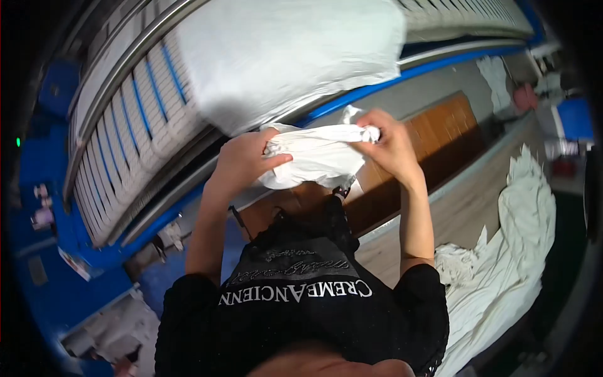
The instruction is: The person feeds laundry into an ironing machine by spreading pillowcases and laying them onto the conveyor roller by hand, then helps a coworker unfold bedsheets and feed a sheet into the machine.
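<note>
A bunched white cloth (320,151) is stretched between my two hands, in front of my black shirt. My left hand (242,160) is closed on its left end, with the thumb lying over the fabric. At the other end my right hand (389,144) pinches a gathered, crumpled part of the cloth. Beyond my hands, a larger white sheet (289,50) lies spread on the slatted bed of a machine. The lower edge of the held cloth hangs loose.
The blue-framed machine (125,119) has pale straps and a metal rail. A brown platform (433,138) lies below my hands. Heaped white fabric (515,232) is at the right, with more cloth (119,327) at the lower left.
</note>
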